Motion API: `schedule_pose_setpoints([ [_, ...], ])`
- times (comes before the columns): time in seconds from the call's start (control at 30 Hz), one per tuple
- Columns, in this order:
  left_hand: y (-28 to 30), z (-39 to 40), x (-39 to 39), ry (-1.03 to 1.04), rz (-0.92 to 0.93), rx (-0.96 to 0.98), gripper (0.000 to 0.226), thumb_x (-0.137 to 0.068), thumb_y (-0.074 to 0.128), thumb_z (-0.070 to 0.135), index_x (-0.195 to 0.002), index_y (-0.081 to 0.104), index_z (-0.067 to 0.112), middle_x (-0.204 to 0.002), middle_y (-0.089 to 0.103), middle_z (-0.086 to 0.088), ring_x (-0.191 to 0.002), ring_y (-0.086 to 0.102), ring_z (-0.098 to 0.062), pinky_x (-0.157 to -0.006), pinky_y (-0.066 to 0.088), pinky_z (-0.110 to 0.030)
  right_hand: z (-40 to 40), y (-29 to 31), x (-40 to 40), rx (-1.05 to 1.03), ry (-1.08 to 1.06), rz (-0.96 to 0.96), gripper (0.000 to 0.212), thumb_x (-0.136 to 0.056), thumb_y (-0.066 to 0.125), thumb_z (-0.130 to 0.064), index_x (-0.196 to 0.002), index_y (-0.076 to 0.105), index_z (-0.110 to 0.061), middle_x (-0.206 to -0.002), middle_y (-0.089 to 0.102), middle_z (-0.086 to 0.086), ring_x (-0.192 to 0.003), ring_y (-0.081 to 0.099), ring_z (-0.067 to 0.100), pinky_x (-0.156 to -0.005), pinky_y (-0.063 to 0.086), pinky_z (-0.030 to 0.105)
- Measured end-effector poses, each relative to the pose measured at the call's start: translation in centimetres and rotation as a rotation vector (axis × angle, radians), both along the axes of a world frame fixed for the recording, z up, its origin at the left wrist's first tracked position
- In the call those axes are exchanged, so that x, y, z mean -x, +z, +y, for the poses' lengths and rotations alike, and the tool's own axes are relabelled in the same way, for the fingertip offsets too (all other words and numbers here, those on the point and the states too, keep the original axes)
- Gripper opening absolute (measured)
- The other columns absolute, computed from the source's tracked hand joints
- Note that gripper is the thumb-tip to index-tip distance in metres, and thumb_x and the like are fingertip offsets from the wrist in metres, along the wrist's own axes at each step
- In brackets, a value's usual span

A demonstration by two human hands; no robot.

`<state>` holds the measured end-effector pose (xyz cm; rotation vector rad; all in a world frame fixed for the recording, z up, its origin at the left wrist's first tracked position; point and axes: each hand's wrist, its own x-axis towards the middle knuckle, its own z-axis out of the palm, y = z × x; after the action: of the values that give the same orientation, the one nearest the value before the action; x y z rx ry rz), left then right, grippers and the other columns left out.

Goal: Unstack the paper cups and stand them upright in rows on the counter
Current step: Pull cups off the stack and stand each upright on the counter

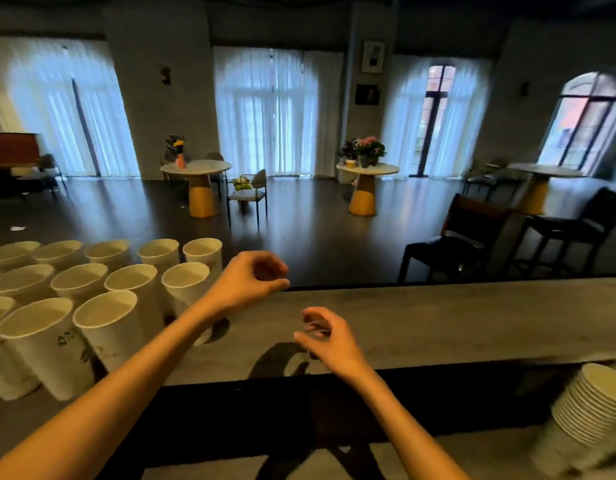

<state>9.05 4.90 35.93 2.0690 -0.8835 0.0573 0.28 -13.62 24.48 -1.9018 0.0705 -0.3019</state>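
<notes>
Above the grey counter (438, 317), near its middle, both hands are held empty. The left hand (246, 284) hovers just right of the standing cups, its fingers loosely curled with thumb and fingertips nearly meeting, and nothing is pinched between them. The right hand (329, 341) is held lower and nearer, fingers relaxed and slightly bent, and no cup is gripped by it either; its shadow is cast on the counter beneath.

Beside the left forearm, upright paper cups (133, 282) are set out in rows, rims up and close together, filling the left part of the counter. The nearest cup (187, 282) of the middle row stands just left of the left wrist, so that row is probably the one being extended rightward. The cups are presumably packed tightly so that more rows can be fitted, and the bare counter to the right is left for further cups.

At the lower right, on a lower surface below the counter edge, a nested stack of cups (592, 407) is seen, tilted and blurred. Judging by the empty hands and the tall remaining stack, the task is partly done, and the stack will likely be reached for next by the right hand, which is nearer to it.
</notes>
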Motion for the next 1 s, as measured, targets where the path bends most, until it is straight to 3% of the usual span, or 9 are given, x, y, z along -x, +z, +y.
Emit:
schedule_pose_setpoints([
  [0.1, -1.0, -5.6, 1.4, -0.153, 0.128, 0.042, 0.019, -0.082, 0.08, 0.014, -0.099, 0.074, 0.014, -0.095, 0.076, 0.002, -0.091, 0.071, -0.006, -0.084, 0.055, -0.017, -3.2, 0.2, 3.8, -0.01, -0.147, -0.043, 0.042, -0.08, 0.08, -0.018, -0.119, 0.063, -0.022, -0.111, 0.068, -0.003, -0.099, 0.066, 0.012, -0.089, 0.056, 0.031],
  [0.3, -5.4, -17.6, 7.4, -0.412, 0.357, 0.106, 0.019, -0.082, 0.076, -0.003, -0.083, 0.071, 0.016, -0.077, 0.072, -0.004, -0.082, 0.067, -0.022, -0.062, 0.055, -0.018, -9.4, -1.4, 14.9, 0.009, -0.474, -0.029, 0.042, -0.08, 0.079, -0.019, -0.119, 0.063, -0.021, -0.108, 0.069, -0.001, -0.093, 0.067, 0.009, -0.083, 0.054, 0.021],
  [0.5, -9.2, -27.2, 16.3, -0.659, 0.497, 0.014, 0.015, -0.084, 0.074, 0.0, -0.086, 0.071, 0.014, -0.078, 0.073, 0.0, -0.084, 0.069, -0.02, -0.069, 0.053, -0.026, -16.7, -2.9, 26.0, -0.022, -0.753, 0.027, 0.041, -0.082, 0.077, -0.006, -0.119, 0.06, -0.014, -0.108, 0.066, 0.009, -0.086, 0.063, 0.012, -0.076, 0.052, 0.022],
  [0.6, -10.0, -31.3, 19.3, -0.69, 0.519, -0.036, 0.013, -0.085, 0.072, 0.001, -0.092, 0.071, 0.011, -0.086, 0.074, -0.008, -0.085, 0.069, -0.019, -0.072, 0.053, -0.027, -20.4, -3.8, 29.7, -0.044, -0.833, 0.049, 0.043, -0.082, 0.076, -0.003, -0.121, 0.06, -0.008, -0.106, 0.065, 0.01, -0.08, 0.062, 0.01, -0.074, 0.054, 0.019],
  [0.7, -10.8, -36.2, 21.7, -0.702, 0.506, -0.094, 0.016, -0.086, 0.072, 0.003, -0.101, 0.07, 0.008, -0.094, 0.075, -0.011, -0.088, 0.071, -0.017, -0.074, 0.055, -0.026, -25.2, -5.0, 32.2, -0.053, -0.874, 0.062, 0.045, -0.079, 0.077, -0.006, -0.119, 0.061, -0.014, -0.107, 0.066, 0.007, -0.085, 0.066, 0.012, -0.081, 0.057, 0.028],
  [0.8, -11.8, -41.3, 23.2, -0.679, 0.499, -0.119, 0.018, -0.086, 0.073, 0.006, -0.102, 0.068, 0.01, -0.095, 0.075, -0.009, -0.092, 0.072, -0.02, -0.075, 0.057, -0.025, -30.8, -6.0, 33.9, -0.054, -0.872, 0.074, 0.044, -0.079, 0.078, -0.007, -0.117, 0.06, -0.019, -0.103, 0.066, 0.001, -0.084, 0.066, 0.01, -0.078, 0.058, 0.025],
  [1.0, -15.9, -48.8, 23.9, -0.425, 0.523, -0.153, 0.036, -0.074, 0.084, 0.007, -0.1, 0.061, 0.015, -0.089, 0.071, -0.008, -0.081, 0.069, -0.016, -0.078, 0.059, -0.035, -39.7, -8.3, 34.9, -0.071, -0.83, 0.146, 0.044, -0.079, 0.08, -0.012, -0.118, 0.059, -0.019, -0.103, 0.067, 0.004, -0.089, 0.068, 0.016, -0.081, 0.059, 0.029],
])
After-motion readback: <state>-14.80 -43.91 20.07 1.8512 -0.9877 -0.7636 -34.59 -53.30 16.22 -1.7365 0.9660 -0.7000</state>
